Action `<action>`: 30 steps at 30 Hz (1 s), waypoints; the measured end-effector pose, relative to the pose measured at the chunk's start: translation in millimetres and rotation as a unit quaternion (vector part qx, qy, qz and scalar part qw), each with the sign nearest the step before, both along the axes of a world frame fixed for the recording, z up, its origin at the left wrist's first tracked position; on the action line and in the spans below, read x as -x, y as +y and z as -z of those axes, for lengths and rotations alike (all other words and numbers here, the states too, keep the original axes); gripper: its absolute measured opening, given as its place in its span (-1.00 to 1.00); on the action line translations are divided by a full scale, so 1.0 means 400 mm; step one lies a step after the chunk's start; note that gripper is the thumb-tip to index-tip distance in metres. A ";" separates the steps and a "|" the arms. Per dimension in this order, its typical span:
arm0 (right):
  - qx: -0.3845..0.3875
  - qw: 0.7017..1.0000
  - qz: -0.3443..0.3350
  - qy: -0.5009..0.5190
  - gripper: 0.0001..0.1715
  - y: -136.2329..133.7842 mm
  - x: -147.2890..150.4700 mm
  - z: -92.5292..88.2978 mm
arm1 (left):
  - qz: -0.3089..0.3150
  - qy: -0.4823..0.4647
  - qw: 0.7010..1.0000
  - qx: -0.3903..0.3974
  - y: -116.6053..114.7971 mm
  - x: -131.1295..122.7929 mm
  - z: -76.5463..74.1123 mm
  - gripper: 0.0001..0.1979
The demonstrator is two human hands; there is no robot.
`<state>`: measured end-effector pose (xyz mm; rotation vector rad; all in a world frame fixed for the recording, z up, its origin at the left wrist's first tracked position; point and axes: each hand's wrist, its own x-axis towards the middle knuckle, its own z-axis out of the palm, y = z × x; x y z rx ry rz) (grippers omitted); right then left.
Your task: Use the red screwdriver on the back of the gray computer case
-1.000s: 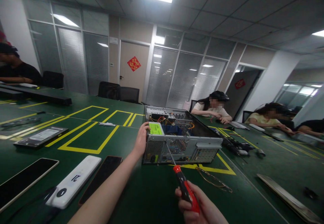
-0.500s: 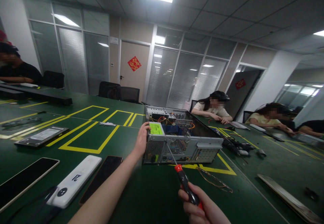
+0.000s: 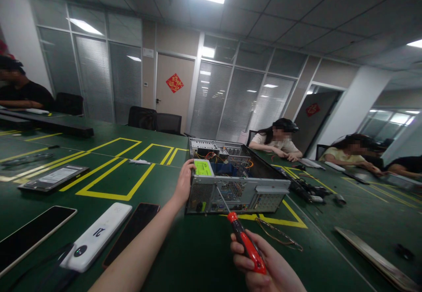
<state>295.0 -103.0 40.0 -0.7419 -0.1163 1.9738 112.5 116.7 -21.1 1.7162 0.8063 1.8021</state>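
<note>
An open grey computer case (image 3: 237, 186) lies on the green table, its rear panel facing me and cables showing inside. My left hand (image 3: 184, 182) grips the case's near left corner, thumb on top beside a green label. My right hand (image 3: 263, 265) is closed round the red and black handle of a screwdriver (image 3: 245, 241). The screwdriver's thin shaft points up and away, its tip against the case's rear panel.
Two dark phones (image 3: 33, 232) and a white device (image 3: 97, 235) lie at the near left. A flat dark panel (image 3: 54, 177) sits farther left. Tools and cables (image 3: 306, 188) lie right of the case, a long strip (image 3: 376, 257) at near right. Several people sit around the table.
My right hand has turned the screwdriver handle slightly and shifted a little along it. The left hand and the case have stayed put.
</note>
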 end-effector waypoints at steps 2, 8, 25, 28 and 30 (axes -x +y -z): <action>-0.022 1.000 -0.011 -0.001 -0.66 -0.001 -0.001 0.012 | 0.001 0.000 1.000 0.002 -0.001 0.000 -0.001 -0.55; -0.067 0.977 -0.143 -0.143 -0.58 0.004 0.026 0.150 | 0.002 -0.004 1.000 0.004 -0.005 0.000 -0.003 -0.57; -0.035 0.949 -0.213 -0.230 -0.53 0.063 0.095 0.271 | -0.012 -0.002 1.000 -0.011 -0.002 -0.004 -0.001 -0.56; -0.036 0.947 -0.218 -0.232 -0.54 0.062 0.093 0.278 | -0.009 0.001 1.000 -0.014 -0.002 -0.004 0.000 -0.56; -0.039 0.946 -0.221 -0.232 -0.55 0.062 0.094 0.279 | -0.009 0.005 1.000 -0.013 -0.002 -0.003 0.000 -0.56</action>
